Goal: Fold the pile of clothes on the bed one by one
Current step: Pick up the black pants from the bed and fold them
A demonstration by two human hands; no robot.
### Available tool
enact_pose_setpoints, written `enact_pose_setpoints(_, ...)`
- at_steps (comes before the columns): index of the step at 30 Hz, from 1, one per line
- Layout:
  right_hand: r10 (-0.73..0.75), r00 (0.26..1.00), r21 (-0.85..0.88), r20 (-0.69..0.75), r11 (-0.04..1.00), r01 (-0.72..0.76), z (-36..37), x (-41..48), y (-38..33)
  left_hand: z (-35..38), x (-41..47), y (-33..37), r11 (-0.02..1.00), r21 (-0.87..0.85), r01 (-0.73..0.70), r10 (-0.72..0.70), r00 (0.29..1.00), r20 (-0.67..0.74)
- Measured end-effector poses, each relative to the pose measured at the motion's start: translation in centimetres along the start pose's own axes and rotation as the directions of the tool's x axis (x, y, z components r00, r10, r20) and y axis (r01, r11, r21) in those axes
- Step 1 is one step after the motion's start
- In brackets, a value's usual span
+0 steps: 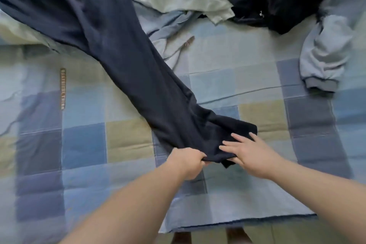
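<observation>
**Gripping a long dark navy cloth garment (pixel 118 49)**

Bunching its near hem in the curled fingers of the left hand (pixel 188 162), hiding the fingertips; laying the right hand (pixel 249 154) flat on it, fingers straight and spread. Stretching far-left across the blue-and-yellow checked quilt (pixel 79 144), running off frame.

Both arms are bare. The left forearm (pixel 138 204) and the right forearm (pixel 316 188) show uncovered skin from the lower edge of the view up to the wrists; whatever is worn higher up lies outside the view. The skin looks smooth and even, though the picture is soft. The left hand (pixel 188 161) and the right hand (pixel 251 156) are bare too, and the fingers (pixel 229 147) are slim. At the very bottom, two dim shapes (pixel 236 235) may be feet, too dark to tell.
</observation>
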State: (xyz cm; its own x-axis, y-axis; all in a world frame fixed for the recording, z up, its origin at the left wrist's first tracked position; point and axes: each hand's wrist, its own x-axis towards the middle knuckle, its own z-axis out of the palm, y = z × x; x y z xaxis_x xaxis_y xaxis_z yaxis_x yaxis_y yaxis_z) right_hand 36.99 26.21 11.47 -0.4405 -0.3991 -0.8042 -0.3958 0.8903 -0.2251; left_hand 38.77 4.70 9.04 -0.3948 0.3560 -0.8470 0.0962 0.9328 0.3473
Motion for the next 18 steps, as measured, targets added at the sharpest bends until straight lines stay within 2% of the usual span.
enact_pose_setpoints(5, 0.070, 0.995, 0.312, 0.069, 0.946, -0.088, 1.7, -0.5, -0.8, -0.6, -0.2, -1.8, 1.000, -0.016, 0.001, -0.003, 0.993, -0.114)
enact_pose_setpoints(7, 0.109, 0.994, 0.400, -0.015, 0.912, -0.094, 1.6, 1.1, -1.4, -1.2, 0.4, -3.5, 0.997, 0.041, 0.065, -0.054, 0.970, -0.238)
enact_pose_setpoints(10, 0.218, 0.952, 0.331, -0.214, 0.933, -0.140, 1.7, 5.3, -2.1, -1.7, 2.2, -6.2, 0.973, 0.132, 0.191, -0.112, 0.884, -0.454)
enact_pose_setpoints(14, 0.385, 0.878, 0.351, -0.284, 0.894, -0.279, 1.9, 10.8, -3.1, -1.8, 5.0, -8.1, 0.970, 0.050, 0.236, -0.184, 0.857, -0.482)
enact_pose_setpoints(17, 0.459, 0.781, 0.333, -0.424, 0.880, -0.337, 2.2, 12.9, -3.3, -0.8, 6.9, -8.2, 0.973, 0.022, 0.230, -0.164, 0.753, -0.638)
enact_pose_setpoints(18, 0.457, 0.778, 0.370, -0.431, 0.876, -0.310, 2.3, 12.9, -3.3, -0.6, 7.1, -8.0, 0.978, 0.005, 0.209, -0.153, 0.734, -0.662)
